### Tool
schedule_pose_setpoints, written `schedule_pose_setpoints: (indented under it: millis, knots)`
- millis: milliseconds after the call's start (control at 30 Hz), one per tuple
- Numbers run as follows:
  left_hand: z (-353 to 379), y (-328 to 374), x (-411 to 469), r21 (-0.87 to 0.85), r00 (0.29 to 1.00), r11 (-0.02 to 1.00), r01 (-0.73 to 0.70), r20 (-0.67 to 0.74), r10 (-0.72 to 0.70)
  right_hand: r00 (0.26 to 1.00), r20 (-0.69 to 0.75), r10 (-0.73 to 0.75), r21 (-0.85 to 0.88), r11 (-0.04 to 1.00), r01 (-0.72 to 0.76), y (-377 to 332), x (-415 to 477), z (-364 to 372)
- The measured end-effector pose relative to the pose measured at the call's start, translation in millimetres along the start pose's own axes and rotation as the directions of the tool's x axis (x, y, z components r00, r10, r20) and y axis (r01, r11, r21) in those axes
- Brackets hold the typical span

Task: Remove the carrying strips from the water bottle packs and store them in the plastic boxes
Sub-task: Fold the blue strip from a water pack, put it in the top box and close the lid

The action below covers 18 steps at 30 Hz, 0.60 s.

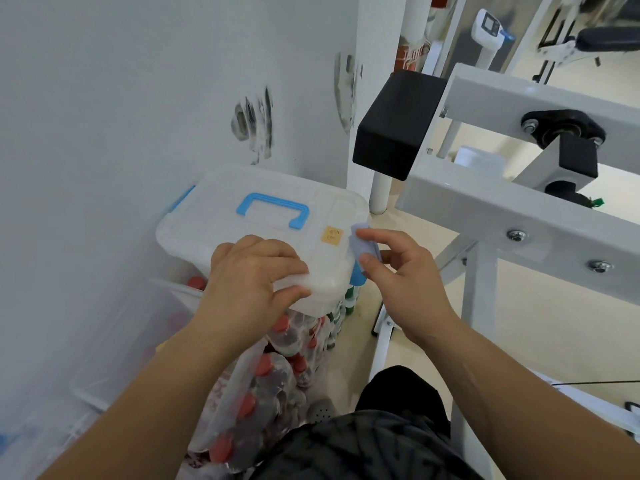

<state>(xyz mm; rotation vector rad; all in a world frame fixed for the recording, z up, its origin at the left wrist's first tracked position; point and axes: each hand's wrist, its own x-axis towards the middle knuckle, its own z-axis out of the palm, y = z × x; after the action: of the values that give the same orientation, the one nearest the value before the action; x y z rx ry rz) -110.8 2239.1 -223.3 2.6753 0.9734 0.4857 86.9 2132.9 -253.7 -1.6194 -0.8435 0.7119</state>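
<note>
A translucent plastic box (242, 192) with a blue handle (273, 207) on its lid rests on top of shrink-wrapped water bottle packs (263, 386) with red caps. My left hand (252, 275) grips the near edge of the lid, thumb under the rim. My right hand (405, 275) pinches the blue side latch (363, 247) at the box's right edge between thumb and fingers; the latch is tilted outward. A yellow sticker (331, 234) sits on the lid. No carrying strip is clearly visible.
A second clear plastic box (114, 341) stands open at the lower left against the white wall (104, 98). A white metal gym machine frame (502, 209) with a black pad (398, 123) crowds the right. Green-capped bottles (341, 310) stand under the box.
</note>
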Motion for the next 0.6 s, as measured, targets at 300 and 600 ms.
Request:
schedule_pose_setpoints:
  millis: [300, 600]
  knots:
    - [-19, 14, 0, 0.173, 0.997, 0.985, 0.012, 0.072, -0.024, 1.0, -0.014, -0.02, 0.071, 0.997, 0.021, -6, -6, 2]
    - [-34, 26, 2, 0.107, 0.999, 0.994, 0.026, 0.017, -0.028, 0.998, 0.008, -0.055, 0.14, 0.989, 0.054, -14, -2, 1]
